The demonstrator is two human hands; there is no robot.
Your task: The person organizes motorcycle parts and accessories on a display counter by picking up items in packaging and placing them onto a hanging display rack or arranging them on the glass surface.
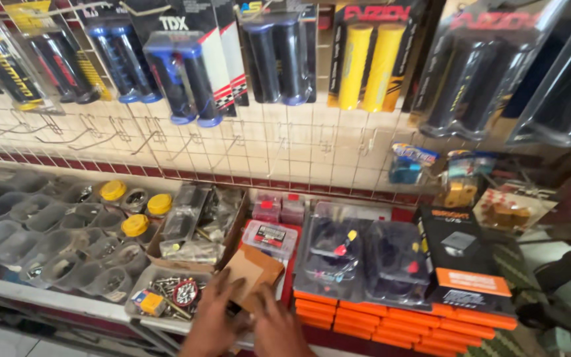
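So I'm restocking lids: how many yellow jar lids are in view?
3, among the clear containers at left: yellow lid farthest back, one right of it, one nearest. More may be hidden.

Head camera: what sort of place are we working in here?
Probably a motorcycle parts and accessories shop. Packaged handlebar grips hang on a wire display grid, small tubs of bolts fill the counter, and both hands, left hand and right hand, touch a brown cardboard box.

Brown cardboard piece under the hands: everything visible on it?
The cardboard piece is flat, plain brown and looks like thin card, with a paler square patch on top. It lies tilted across the shelf front, over a tray of screws. The left hand and right hand both rest on its near edge.
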